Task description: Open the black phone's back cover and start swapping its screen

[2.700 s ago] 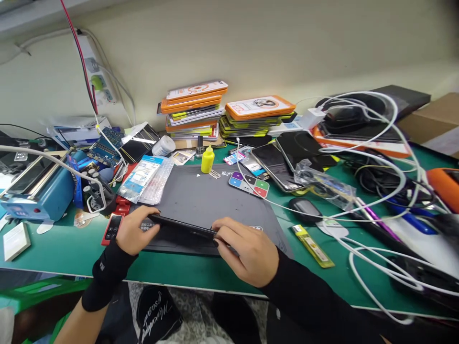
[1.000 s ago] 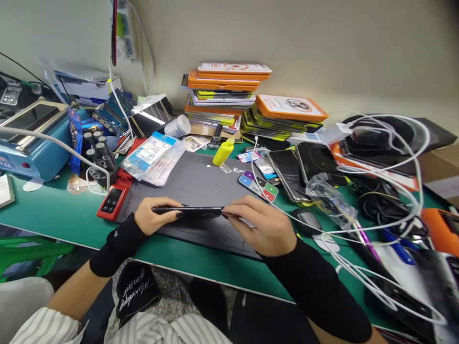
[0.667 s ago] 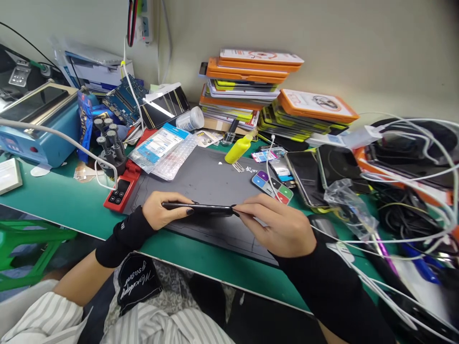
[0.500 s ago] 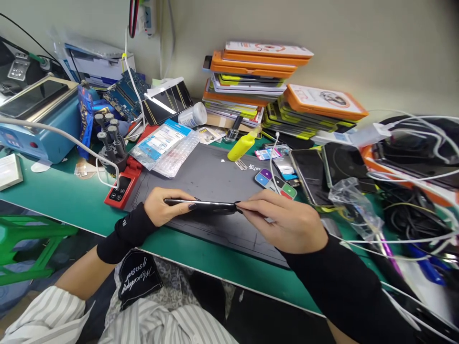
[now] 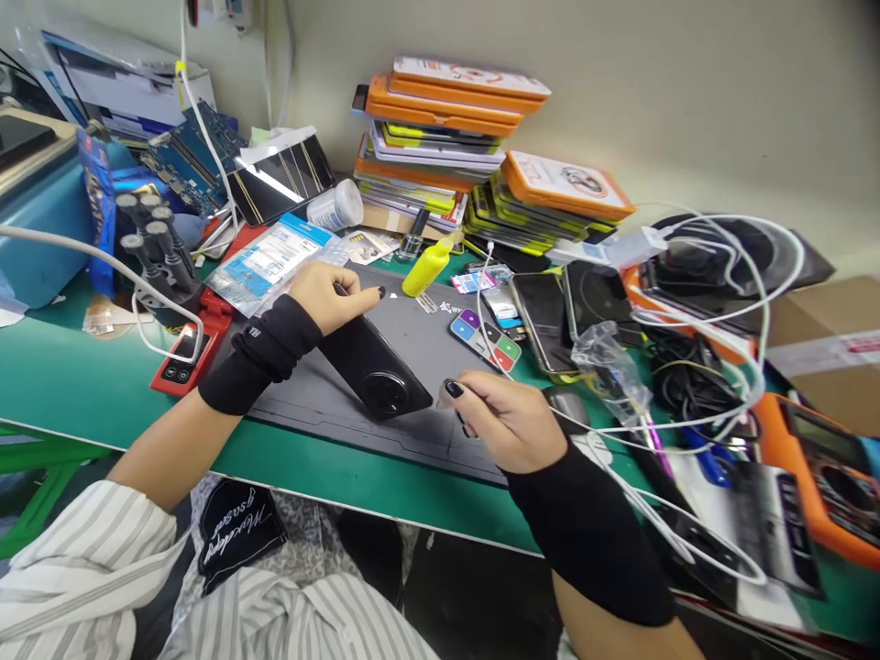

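A black smartphone (image 5: 368, 357) with a large round camera ring is tilted above the grey work mat (image 5: 302, 403), its back towards me. My left hand (image 5: 328, 298) is closed around its upper left end, the thumb lying along the edge. Just off the phone's lower right corner, my right hand (image 5: 514, 423) is closed, thumb and fingers pinched. A small pale, see-through bit shows by that thumb, too blurred to name. Behind the phone stand a yellow bottle (image 5: 427, 268) and a card with coloured squares (image 5: 485, 339).
Stacked orange and yellow cases (image 5: 446, 119) line the wall. Two phones (image 5: 543, 321) lie right of the mat, near a crumpled plastic bag (image 5: 605, 362) and tangled white cables (image 5: 749, 367). At far right is an orange multimeter (image 5: 818, 486); a red device (image 5: 182, 357) sits left.
My left hand has raised and tipped the phone, so its back shows instead of its thin edge. The right hand has come away from the phone's right end. The view has shifted right.
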{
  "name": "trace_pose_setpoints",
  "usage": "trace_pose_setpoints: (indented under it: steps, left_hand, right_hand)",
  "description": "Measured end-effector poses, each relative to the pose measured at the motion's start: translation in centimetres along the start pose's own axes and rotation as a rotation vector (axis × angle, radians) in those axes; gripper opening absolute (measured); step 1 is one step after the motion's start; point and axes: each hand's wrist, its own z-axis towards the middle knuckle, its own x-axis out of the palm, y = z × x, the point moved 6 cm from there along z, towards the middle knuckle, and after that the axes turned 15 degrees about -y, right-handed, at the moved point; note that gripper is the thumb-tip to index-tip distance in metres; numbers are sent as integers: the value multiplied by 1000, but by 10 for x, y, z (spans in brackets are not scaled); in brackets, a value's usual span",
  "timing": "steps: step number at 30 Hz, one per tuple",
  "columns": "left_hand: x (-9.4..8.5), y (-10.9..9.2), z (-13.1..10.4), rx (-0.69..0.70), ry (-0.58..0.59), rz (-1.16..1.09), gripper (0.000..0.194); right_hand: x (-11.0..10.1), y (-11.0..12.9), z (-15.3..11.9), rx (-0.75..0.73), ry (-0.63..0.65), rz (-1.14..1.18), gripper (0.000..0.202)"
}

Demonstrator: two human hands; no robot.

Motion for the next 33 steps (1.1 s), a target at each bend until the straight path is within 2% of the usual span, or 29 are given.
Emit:
trace_pose_setpoints:
  steps: [5,9,15,20,23,27,29,31,33]
  left_hand:
    - [10,6,-1,-7,7,-38,41]
    - [10,9,-2,-29,6,-70,41]
    - [12,11,-1,-32,3,-51,40]
    - [12,9,-2,-38,1,-39,39]
    - [10,4,-3,-28,-7,-13,40]
    - [8,-6,-6,13,-9,7,40]
    - [7,-10,-6,47,-2,3,40]
    - [8,-12,-6,63,3,-6,39]
    - [9,-12,-6,61,3,-13,38]
  right_hand:
    - [6,-4,-12,61,-105,67,34]
    - [13,-4,-9,49,-138,95,29]
    - [15,-4,-3,19,-216,13,31]
    - [11,5,-3,-158,-245,-156,24]
    - [6,7,-2,-191,-159,-187,21]
    - [3,7,2,-181,146,-80,20]
    - [4,9,4,-197,255,-45,25]
    - [4,10,6,-222,262,-43,27]
    - [6,11,8,-238,192,-47,26]
